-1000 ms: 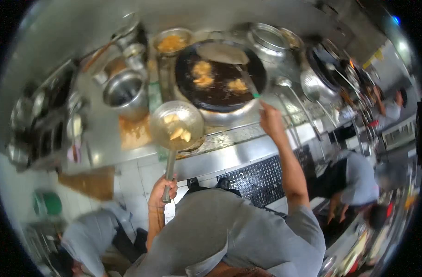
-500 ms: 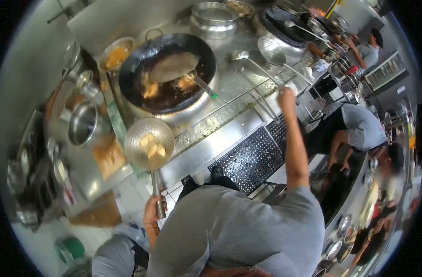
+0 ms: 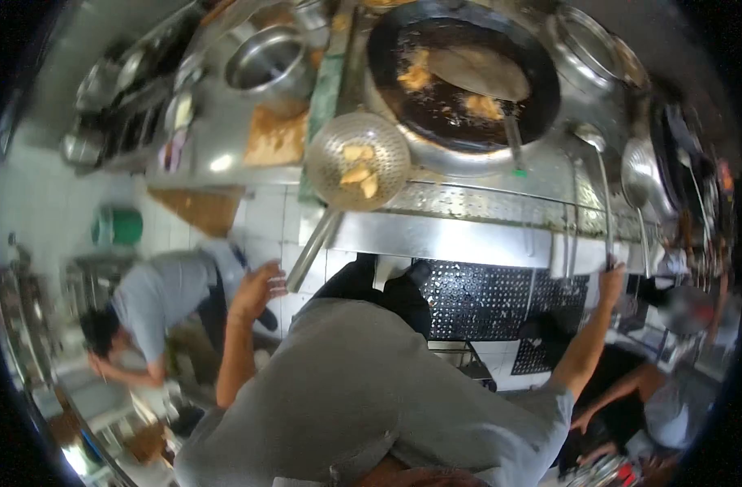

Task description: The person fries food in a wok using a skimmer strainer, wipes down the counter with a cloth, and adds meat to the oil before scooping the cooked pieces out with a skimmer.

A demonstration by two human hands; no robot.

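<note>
Right hand (image 3: 610, 286) at three o'clock, and it's gripping the ladle (image 3: 589, 137) by its handle! Left hand (image 3: 257, 290), at eight, spreads just beside the handle of the skimmer (image 3: 386, 148) with its golden pieces (image 3: 355, 174), while at one o'clock the turner (image 3: 481, 73) lies in the dark wok (image 3: 385, 65).

A green bucket (image 3: 118, 226) stands on the white tiled floor (image 3: 265, 213), near a bending person in grey (image 3: 172, 292). A black mat with holes (image 3: 476, 300) lies before the bench (image 3: 221, 146), which carries a steel pot (image 3: 269, 69) just behind a brown slab (image 3: 275, 136).
</note>
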